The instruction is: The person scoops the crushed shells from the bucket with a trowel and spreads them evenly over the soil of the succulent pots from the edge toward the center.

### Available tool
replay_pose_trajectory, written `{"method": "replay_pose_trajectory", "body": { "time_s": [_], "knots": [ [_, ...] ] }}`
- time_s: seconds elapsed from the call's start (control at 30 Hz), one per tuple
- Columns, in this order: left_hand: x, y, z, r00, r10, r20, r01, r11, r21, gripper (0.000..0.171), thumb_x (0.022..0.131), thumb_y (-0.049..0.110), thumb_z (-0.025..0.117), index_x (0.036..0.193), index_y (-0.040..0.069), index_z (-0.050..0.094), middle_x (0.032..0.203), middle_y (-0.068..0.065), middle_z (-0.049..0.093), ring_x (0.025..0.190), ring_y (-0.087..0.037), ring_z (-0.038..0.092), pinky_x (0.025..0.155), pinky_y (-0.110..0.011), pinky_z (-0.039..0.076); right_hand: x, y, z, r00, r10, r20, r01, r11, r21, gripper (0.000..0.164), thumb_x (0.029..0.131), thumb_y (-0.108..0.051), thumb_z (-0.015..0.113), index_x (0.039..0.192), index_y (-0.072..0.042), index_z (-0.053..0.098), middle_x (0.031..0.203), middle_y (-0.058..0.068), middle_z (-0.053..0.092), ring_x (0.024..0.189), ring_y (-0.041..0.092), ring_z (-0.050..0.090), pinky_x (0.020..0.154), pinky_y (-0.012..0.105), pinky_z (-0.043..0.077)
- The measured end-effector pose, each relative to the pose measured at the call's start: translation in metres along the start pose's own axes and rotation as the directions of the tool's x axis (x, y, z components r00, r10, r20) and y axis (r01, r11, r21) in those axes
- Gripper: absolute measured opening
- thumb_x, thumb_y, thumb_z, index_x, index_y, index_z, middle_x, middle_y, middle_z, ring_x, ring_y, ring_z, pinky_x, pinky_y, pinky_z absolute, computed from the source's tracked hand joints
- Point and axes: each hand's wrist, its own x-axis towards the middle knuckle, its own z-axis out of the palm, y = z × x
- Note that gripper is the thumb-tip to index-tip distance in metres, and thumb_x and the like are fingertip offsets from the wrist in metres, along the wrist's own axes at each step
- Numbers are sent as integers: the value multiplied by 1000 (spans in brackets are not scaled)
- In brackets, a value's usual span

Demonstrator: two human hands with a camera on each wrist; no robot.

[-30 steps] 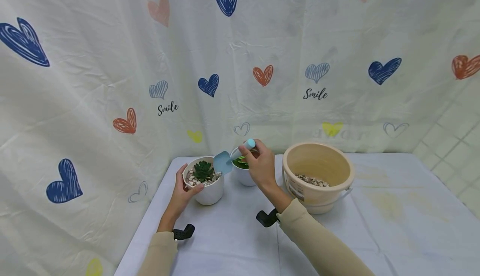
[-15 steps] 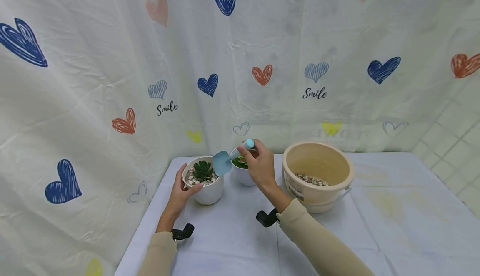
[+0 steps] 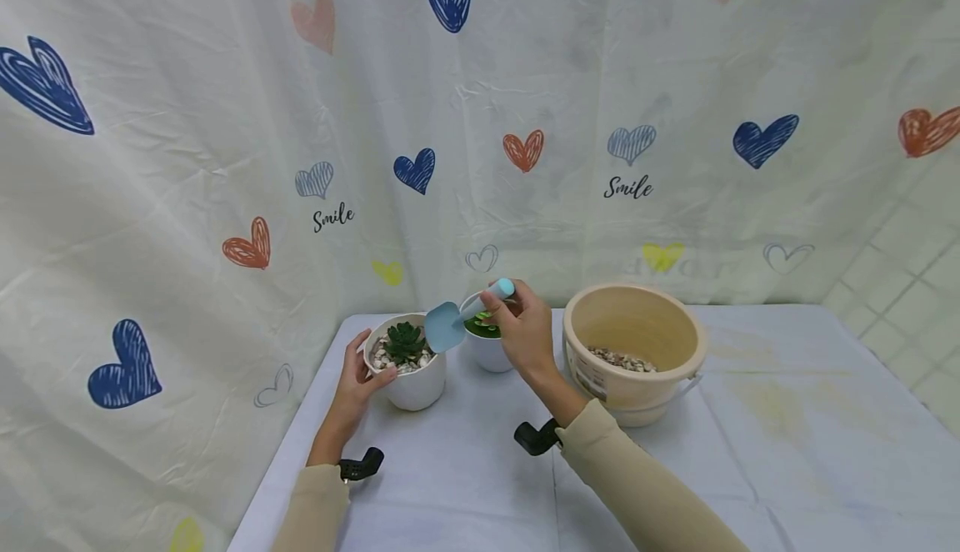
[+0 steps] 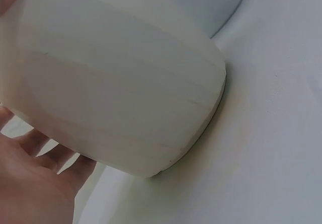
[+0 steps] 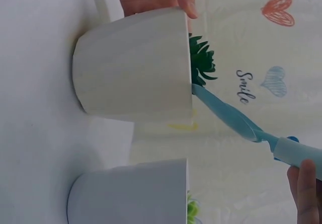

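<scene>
A white plant pot (image 3: 420,390) holding a dark green succulent (image 3: 406,342) and pale pebbles (image 3: 384,359) stands at the table's left. My left hand (image 3: 351,385) grips its left side, thumb near the front rim and fingers spread behind; the left wrist view shows the fingers (image 4: 75,171) along the wall. My right hand (image 3: 527,333) holds a light blue hand trowel (image 3: 446,328) by the handle. In the right wrist view the trowel's blade (image 5: 226,113) slants down, its tip at the pot's rim beside the succulent.
A second white pot (image 3: 491,354) with a bright green plant stands just right, partly behind the right hand. Further right is a large beige bucket (image 3: 637,393) with pebbles in its bottom. A heart-print curtain (image 3: 480,102) hangs behind the white-covered table (image 3: 450,485).
The trowel's blade has turned slightly, its face now showing more broadly over the succulent pot's right rim. Both hands keep their holds and have barely shifted.
</scene>
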Motion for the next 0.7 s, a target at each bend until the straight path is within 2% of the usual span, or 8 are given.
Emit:
{"method": "replay_pose_trajectory", "body": {
  "time_s": [0.07, 0.17, 0.27, 0.37, 0.53, 0.63, 0.7],
  "knots": [
    [0, 0, -1, 1000, 1, -2, -1, 1000, 17, 91, 95, 13, 71, 164, 25, 12, 167, -7, 27, 153, -26, 26, 108, -19, 39, 0, 0, -1, 1000, -1, -9, 1, 1000, 13, 29, 95, -20, 72, 114, 2, 67, 103, 19, 71, 93, 33, 75, 78, 49, 61],
    [0, 0, -3, 1000, 2, -4, -2, 1000, 31, 89, 95, 15, 71, 164, 27, 16, 169, -6, 22, 156, -26, 21, 118, -38, 32, 0, -1, -3, 1000, 7, -20, -7, 1000, 25, 29, 96, -20, 72, 114, 2, 67, 103, 19, 72, 92, 29, 75, 77, 48, 62],
    [1, -1, -4, 1000, 11, 3, -11, 999, 30, 86, 96, 15, 69, 164, 29, 18, 171, -6, 17, 157, -29, 18, 123, -55, 23, 1, -4, -6, 999, 19, -28, -18, 999, 34, 28, 96, -19, 71, 114, 2, 67, 104, 19, 72, 90, 24, 75, 78, 50, 61],
    [2, -2, -6, 1000, 19, 10, -20, 999, 26, 82, 98, 15, 66, 164, 28, 19, 172, -5, 14, 158, -29, 15, 124, -59, 18, 1, -7, -10, 999, 32, -41, -31, 999, 33, 26, 97, -20, 71, 114, -1, 67, 104, 18, 71, 87, 20, 75, 78, 49, 62],
    [2, -1, -8, 999, 13, 33, -14, 1000, 21, 79, 101, 16, 62, 165, 27, 18, 173, -3, 9, 159, -28, 12, 125, -52, 18, 2, -11, -18, 997, 48, -61, -43, 997, 70, 25, 97, -19, 71, 114, -1, 67, 103, 19, 69, 84, 16, 74, 75, 36, 63],
    [2, 0, -9, 999, 13, 48, -14, 1000, 25, 78, 102, 16, 60, 165, 28, 16, 174, -1, 6, 160, -28, 8, 123, -34, 25, 2, -12, -24, 996, 56, -70, -49, 993, 109, 24, 97, -18, 71, 113, 0, 67, 102, 20, 68, 84, 16, 75, 75, 35, 63],
    [3, -1, -10, 998, 17, 53, -19, 999, 27, 78, 102, 16, 59, 165, 28, 15, 174, 0, 6, 160, -28, 7, 116, -20, 29, 4, -13, -29, 995, 68, -78, -58, 990, 130, 25, 97, -18, 71, 113, 0, 66, 102, 19, 68, 84, 16, 76, 76, 38, 63]
  ]
}}
